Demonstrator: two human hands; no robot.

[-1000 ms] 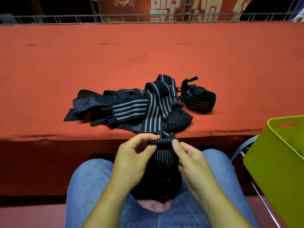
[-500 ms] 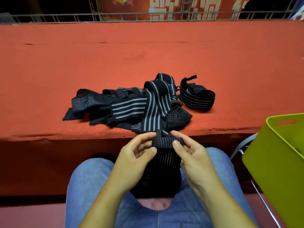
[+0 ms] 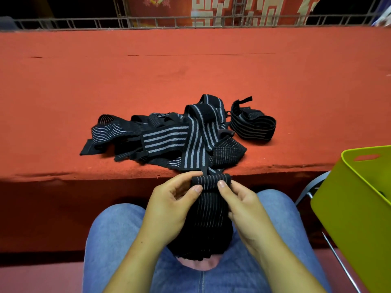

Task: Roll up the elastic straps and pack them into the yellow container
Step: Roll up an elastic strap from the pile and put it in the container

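A black elastic strap (image 3: 208,216) with thin grey lines lies over my lap, its far end turned into a small roll (image 3: 210,181). My left hand (image 3: 169,206) pinches the roll's left end between thumb and fingers. My right hand (image 3: 241,203) pinches its right end, thumb on top. A pile of loose black straps with grey stripes (image 3: 169,138) lies on the red table (image 3: 190,70) near its front edge. One coiled strap (image 3: 252,125) sits to the pile's right. The yellow container (image 3: 355,208) stands at my right, beside my knee.
The table's front edge runs just beyond my hands. A metal chair frame (image 3: 313,191) shows under the container. A metal railing (image 3: 190,22) and a red banner stand behind the table. My jeans-clad legs (image 3: 118,240) fill the lower view.
The rolled end has grown thicker as both hands turned it toward me. My thumbs have shifted on top of the roll. The pile on the table has not moved.
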